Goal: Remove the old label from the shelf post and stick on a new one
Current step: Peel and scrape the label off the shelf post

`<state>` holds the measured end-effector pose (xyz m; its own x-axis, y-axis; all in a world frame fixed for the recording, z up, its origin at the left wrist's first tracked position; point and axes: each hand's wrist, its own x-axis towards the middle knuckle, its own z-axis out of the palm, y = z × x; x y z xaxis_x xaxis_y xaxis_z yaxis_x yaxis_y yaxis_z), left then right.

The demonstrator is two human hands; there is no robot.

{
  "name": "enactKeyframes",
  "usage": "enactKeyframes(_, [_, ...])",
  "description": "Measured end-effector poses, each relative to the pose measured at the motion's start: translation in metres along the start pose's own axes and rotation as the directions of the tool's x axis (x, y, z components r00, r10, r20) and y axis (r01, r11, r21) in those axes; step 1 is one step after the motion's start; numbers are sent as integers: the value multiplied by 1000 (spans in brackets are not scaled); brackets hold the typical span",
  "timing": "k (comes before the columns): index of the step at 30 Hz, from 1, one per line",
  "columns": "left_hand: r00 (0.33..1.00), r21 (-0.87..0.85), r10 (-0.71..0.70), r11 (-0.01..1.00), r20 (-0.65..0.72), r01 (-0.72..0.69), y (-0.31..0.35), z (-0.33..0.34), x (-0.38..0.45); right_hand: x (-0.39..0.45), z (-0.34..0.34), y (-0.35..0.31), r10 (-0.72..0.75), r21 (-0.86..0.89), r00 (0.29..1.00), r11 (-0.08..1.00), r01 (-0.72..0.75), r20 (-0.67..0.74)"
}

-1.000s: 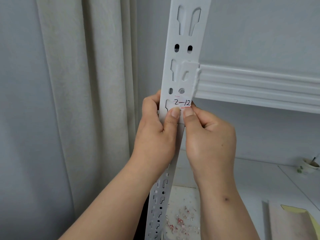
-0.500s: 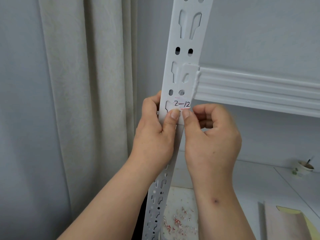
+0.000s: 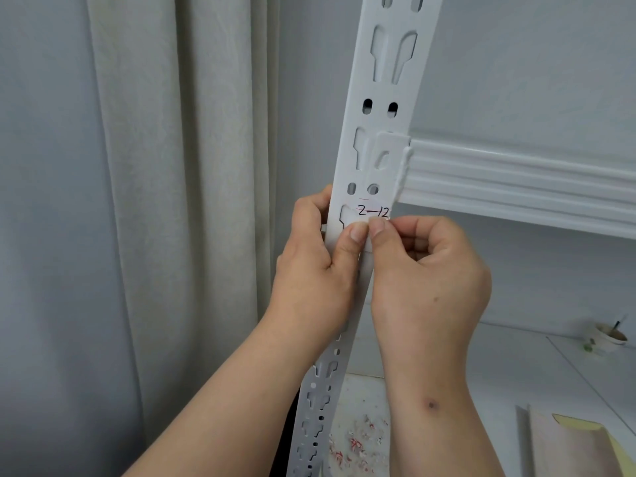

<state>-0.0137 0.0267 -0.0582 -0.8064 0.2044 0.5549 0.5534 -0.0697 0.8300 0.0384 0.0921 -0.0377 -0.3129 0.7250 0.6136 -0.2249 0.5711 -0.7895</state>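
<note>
A pale cream fabric curtain [image 3: 179, 208] hangs in long vertical folds from 9 to 11 o'clock, against a plain grey wall [image 3: 516, 70]. At 3 o'clock a white ribbed metal shelf beam [image 3: 523, 187] runs off to the right. At 4 o'clock a small white paper cup [image 3: 607, 337] stands on the white desk [image 3: 537, 370]. Torn red-and-white paper scraps [image 3: 358, 445] lie at 6 o'clock, and a beige and yellow paper packet [image 3: 578, 445] at 5 o'clock.

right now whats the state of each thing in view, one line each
small white paper label marked 2-12: stuck on post, lower edge under both thumbs
white slotted metal shelf post: upright, gripped
left hand: grips post
right hand: curled, thumb at label
small paper cup: upright on shelf
</note>
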Motion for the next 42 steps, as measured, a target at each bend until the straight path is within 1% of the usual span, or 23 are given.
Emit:
enactKeyframes(11, [1000, -31, 3, 1000, 7, -3, -4, -1, 1, -2, 3, -5, -8, -1, 999, 1000, 7, -49])
enactKeyframes(17, [1000, -4, 19, 1000, 4, -19, -5, -1, 2, -2, 3, -7, -21, -11, 999, 1000, 20, -45])
enactKeyframes(21, [1000, -10, 22, 1000, 5, -22, -4, -1, 2, 1, 1, -8, 33, 38, 999, 999, -33, -9])
enactKeyframes(23, [1000, -8, 26, 1000, 8, -26, -3, -1, 2, 1, 1, -8, 34, 54, 999, 998, -33, -6])
enactKeyframes(25, [999, -8, 31, 999, 13, -31, -3, -1, 2, -1, 4, -7, -6, 41, 1000, 999, 7, -26])
enactKeyframes(30, [1000, -20, 19, 1000, 21, -19, -3, -1, 1, -7, 11, -2, -188, -25, 979, 982, 186, -83])
enactKeyframes(36, [1000, -22, 13, 1000, 11, -13, -3, 0, 1, -6, 10, 6, -343, -88, 937, 937, 337, -60])
enactKeyframes(39, [1000, -14, 15, 1000, 4, -15, -3, 0, 1, -6, 8, 10, -385, -121, 922, 918, 379, -39])
enactKeyframes(42, [1000, -12, 8, 1000, 5, -8, -4, 0, 1, -10, 4, 12, -419, -116, 908, 902, 416, -1])
